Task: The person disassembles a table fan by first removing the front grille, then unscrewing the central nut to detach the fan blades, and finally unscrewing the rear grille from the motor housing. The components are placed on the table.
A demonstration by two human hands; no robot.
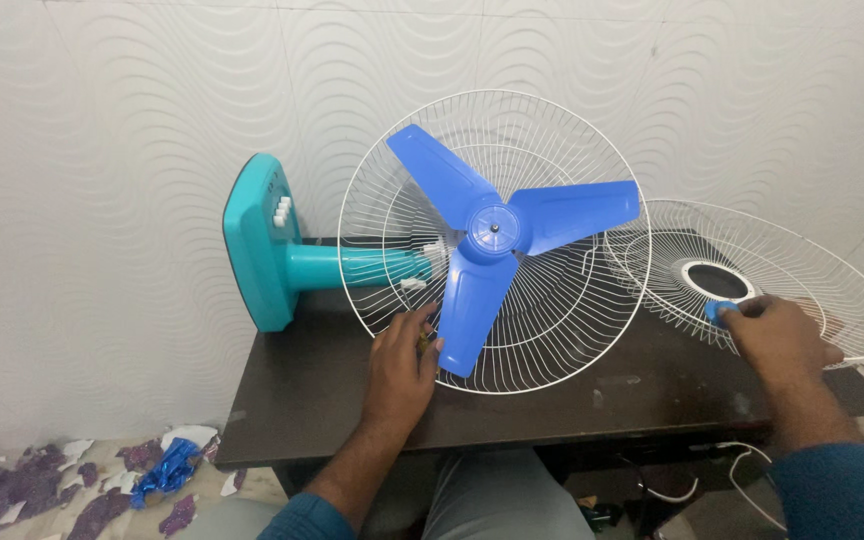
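A table fan lies on its side on a dark table [312,390]. Its teal base [257,240] points left, and a white rear wire guard [552,330] surrounds a blue three-blade propeller [497,235]. My left hand [402,365] rests against the lower rim of that guard, beside the lowest blade, with a small dark item half hidden in its fingers. My right hand [777,335] pinches a small blue cap [720,311] over the separate front wire guard [812,275], which lies flat on the right of the table.
A textured white wall stands close behind the table. Torn purple, white and blue wrapping scraps [102,480] litter the floor at lower left. White cables [742,470] hang under the table's right front edge. My knees are under the front edge.
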